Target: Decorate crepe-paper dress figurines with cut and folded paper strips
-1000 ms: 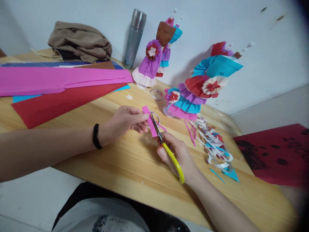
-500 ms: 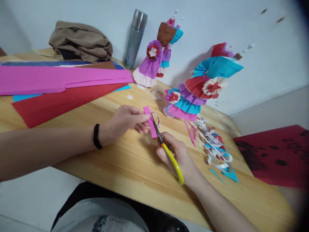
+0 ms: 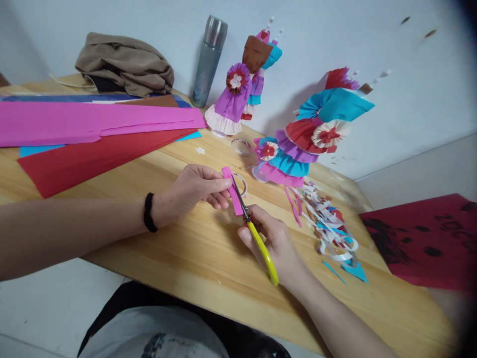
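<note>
1. Head view, centre: right hand (image 3: 270, 241) curled round yellow scissors (image 3: 261, 251) lying along right edge of pink strip (image 3: 235, 203), which slants upper left to lower right between hands.
2. Left hand (image 3: 197, 186) nearer strip, thumb and fingers pinching it.
3. White ring (image 3: 244, 185) behind; I see nothing blocking the cut edge.
4. Scraps (image 3: 338, 229) right; paper figures (image 3: 300, 141) upper right.

A pale wooden tabletop (image 3: 167, 258) bears long pink and red paper sheets (image 3: 112, 154) at left. A grey metal-capped flask (image 3: 206, 72) and tiered multicoloured paper ornaments (image 3: 301, 134) stand behind. Tangled multicoloured paper scraps (image 3: 333, 221) lie at right.
</note>
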### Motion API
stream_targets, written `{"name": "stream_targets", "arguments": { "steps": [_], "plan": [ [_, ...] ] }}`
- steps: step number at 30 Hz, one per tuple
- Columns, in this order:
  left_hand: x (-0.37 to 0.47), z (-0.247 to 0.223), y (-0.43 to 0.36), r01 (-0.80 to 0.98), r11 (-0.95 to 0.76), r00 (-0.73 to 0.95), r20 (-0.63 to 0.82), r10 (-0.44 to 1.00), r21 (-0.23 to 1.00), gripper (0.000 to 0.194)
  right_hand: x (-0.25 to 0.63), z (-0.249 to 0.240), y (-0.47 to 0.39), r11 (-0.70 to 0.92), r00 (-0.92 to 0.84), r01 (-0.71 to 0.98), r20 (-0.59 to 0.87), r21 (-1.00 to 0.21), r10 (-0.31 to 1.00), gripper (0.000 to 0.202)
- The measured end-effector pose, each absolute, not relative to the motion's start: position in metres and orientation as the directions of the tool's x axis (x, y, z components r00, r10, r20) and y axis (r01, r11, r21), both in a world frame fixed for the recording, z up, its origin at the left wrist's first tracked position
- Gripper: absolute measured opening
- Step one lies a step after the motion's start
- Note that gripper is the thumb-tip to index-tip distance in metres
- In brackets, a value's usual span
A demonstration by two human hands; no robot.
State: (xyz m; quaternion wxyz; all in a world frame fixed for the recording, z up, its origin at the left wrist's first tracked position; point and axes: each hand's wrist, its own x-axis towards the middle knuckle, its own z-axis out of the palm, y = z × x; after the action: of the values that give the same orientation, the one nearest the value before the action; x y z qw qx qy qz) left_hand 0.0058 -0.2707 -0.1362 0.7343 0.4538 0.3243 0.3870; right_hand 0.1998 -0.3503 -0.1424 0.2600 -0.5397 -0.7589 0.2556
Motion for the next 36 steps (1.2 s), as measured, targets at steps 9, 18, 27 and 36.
{"name": "stream_targets", "arguments": {
  "steps": [9, 18, 27, 36],
  "plan": [
    [0.006, -0.139, -0.27, -0.282, 0.313, 0.5, -0.14, 0.855, 0.907, 0.023, 0.2, -0.147, -0.349, 0.336, -0.289, 0.685, 0.182, -0.647, 0.94, 0.033],
    [0.005, -0.142, -0.268, -0.305, 0.324, 0.528, -0.124, 0.84, 0.896, 0.022, 0.2, -0.149, -0.349, 0.357, -0.287, 0.686, 0.215, -0.634, 0.933, 0.031],
    [0.006, -0.14, -0.268, -0.29, 0.353, 0.53, -0.157, 0.833, 0.89, 0.021, 0.199, -0.141, -0.349, 0.285, -0.282, 0.702, 0.113, -0.653, 0.953, 0.043],
    [0.007, -0.14, -0.272, -0.246, 0.363, 0.56, -0.174, 0.81, 0.898, 0.02, 0.197, -0.137, -0.349, 0.286, -0.285, 0.7, 0.111, -0.655, 0.952, 0.04]
  ]
}}
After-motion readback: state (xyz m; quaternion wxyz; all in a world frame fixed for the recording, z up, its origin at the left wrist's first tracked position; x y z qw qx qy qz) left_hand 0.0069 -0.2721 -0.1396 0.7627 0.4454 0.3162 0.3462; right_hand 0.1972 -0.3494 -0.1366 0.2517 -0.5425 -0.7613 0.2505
